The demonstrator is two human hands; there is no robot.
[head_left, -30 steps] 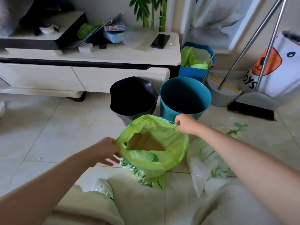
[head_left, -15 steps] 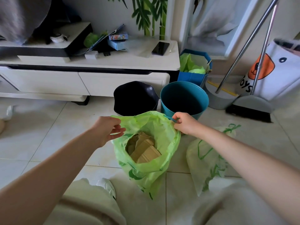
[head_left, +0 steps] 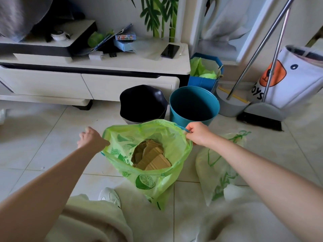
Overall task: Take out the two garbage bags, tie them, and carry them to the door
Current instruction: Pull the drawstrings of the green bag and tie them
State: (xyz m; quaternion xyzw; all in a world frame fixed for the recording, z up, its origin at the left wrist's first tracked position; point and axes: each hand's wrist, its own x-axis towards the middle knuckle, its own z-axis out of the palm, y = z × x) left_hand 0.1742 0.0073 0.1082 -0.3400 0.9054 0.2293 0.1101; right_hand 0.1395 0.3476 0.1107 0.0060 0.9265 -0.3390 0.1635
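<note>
currently both hands hold the green garbage bag (head_left: 153, 173) open above the floor: left hand (head_left: 91, 139) grips the left rim, right hand (head_left: 198, 134) pinches the blue drawstring (head_left: 182, 128), likely to cinch it. second bag (head_left: 219, 169), tied, lies beside.

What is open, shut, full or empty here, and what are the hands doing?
green bag: out of the bin, mouth open, untied, cardboard inside.
pale bag: lying on the floor, top tied.
black bin: upright, looks empty.
teal bin: upright, looks empty.
left hand: grips the green bag's rim.
right hand: pinches the blue drawstring at the rim.
phone: flat on the cabinet, screen dark.
</note>
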